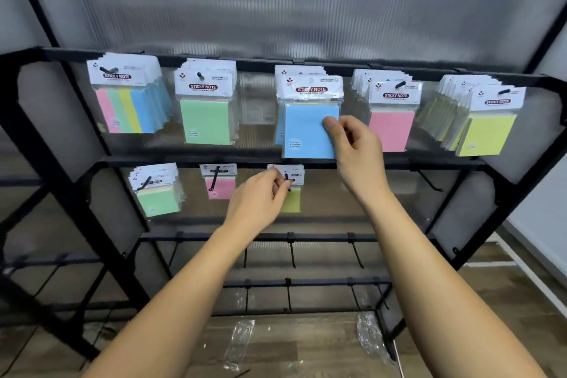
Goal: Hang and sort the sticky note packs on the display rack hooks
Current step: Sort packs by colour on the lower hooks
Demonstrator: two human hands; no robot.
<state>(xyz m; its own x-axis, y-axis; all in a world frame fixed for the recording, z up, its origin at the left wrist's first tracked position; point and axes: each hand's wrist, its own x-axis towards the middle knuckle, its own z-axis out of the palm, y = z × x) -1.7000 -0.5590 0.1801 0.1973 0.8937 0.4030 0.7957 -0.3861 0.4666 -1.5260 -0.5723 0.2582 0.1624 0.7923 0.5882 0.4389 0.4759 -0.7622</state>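
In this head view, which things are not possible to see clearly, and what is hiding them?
- Yellow-green pack, head view: left hand covers its left part and hook hole.
- Blue pack, head view: whether it sits on a hook; its header hides this. Right hand pinches its edge.
- Small print on all headers: too small.

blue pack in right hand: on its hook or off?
Cannot tell. The right hand pinches the blue pack in front of the hung blue packs; no hook shows through its header hole.

My left hand (260, 193) covers most of the yellow-green pack (291, 199); I can't read its small print, blurred.
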